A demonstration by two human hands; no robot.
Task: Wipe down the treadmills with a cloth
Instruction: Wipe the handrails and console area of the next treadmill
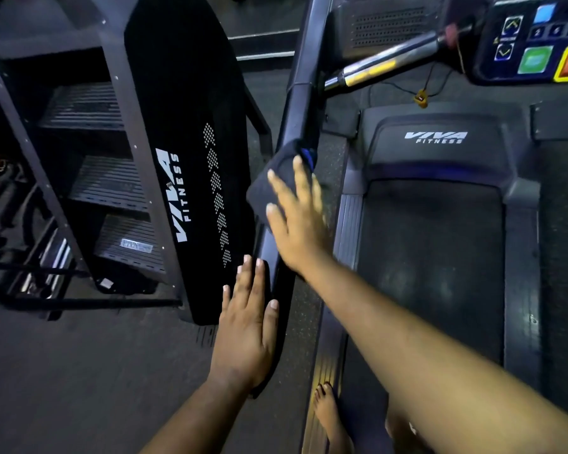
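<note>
Dark, soft folded cloth (269, 178) draped over sloping black side handrail (300, 103) of black Viva Fitness treadmill (435, 204), at rail's lower bend. Pinned there by right hand (300, 221): fingers straight and spread, flat on fabric, not curled round it, likely for broad contact while wiping along rail. Blue edge of cloth peeking out beside fingertips. Left hand (248, 326) lower on same rail, fingers straight and together, palm flat on top, holding nothing; probably bracing body or steadying. Arms crossing slightly since rail sits on person's left. Bare foot (328, 411) on ribbed side strip of deck. Black stair-climber machine (184, 152) standing just beside, untouched. Head view only; console (538, 37) with coloured buttons at upper right, blurred.
</note>
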